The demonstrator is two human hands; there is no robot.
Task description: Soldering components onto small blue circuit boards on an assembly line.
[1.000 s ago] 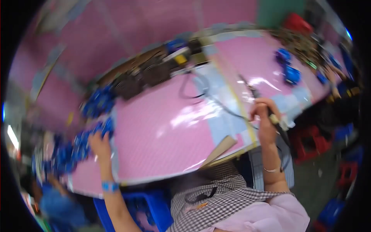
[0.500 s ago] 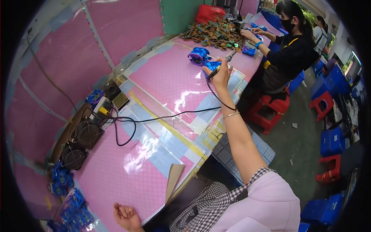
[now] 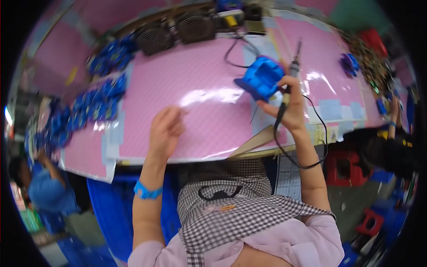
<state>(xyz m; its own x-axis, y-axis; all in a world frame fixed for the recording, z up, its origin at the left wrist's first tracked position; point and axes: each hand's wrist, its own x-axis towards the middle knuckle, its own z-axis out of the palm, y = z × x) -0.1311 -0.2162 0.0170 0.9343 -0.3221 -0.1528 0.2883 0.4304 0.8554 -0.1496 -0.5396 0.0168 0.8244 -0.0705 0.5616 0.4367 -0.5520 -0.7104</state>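
In my right hand (image 3: 291,104) are a blue plastic housing (image 3: 262,76), gripped by thumb and fingers, and a soldering iron (image 3: 293,67) with its tip pointing up and away from me. Its black cord (image 3: 325,133) loops below the wrist. The housing's hollow side shows, held above the pink bench top, and a thin wire hangs under it. My left hand (image 3: 167,129) hovers over the bench to the left of the housing, with its fingers curled together. Motion blurs it, and whatever it might hold is hidden.
Rows of blue housings (image 3: 98,100) lie on the left. Two black fans (image 3: 195,27) stand along the back. At the far right are another blue-purple housing (image 3: 349,64) and a pile of small boards with wires (image 3: 367,55). Co-workers sit at both sides, one near a red stool (image 3: 344,167).
My view has swung left. My right hand has come back from the far right, bringing a blue housing along with the soldering iron. My left hand has risen over the bench.
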